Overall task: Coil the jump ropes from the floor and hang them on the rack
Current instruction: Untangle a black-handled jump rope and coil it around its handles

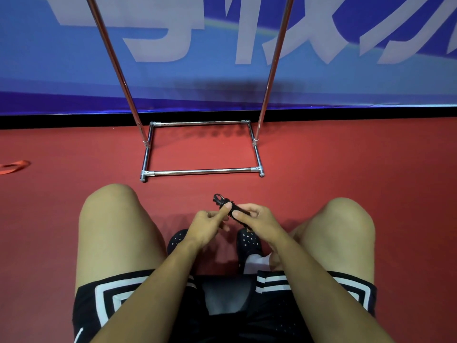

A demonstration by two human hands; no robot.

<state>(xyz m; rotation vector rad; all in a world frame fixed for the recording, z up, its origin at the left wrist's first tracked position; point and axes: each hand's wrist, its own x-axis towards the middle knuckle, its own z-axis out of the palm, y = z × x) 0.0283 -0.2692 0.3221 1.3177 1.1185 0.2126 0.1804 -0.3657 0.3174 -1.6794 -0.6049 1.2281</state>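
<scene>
Far off to my left an orange strap (14, 166) lies on the red floor (346, 157). Between my bent knees, my left hand (206, 227) pinches the bundled black jump rope (228, 205) with its thumb laid along it, and my right hand (257, 222) curls its fingers round the same bundle from the other side, above my black shoes (248, 240). The chrome rack (201, 171) stands just ahead, against the blue banner (74, 75).

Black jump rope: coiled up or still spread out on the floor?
Coiled. The black jump rope is a tight bundle pinched by the left hand and right hand, off the floor.
</scene>
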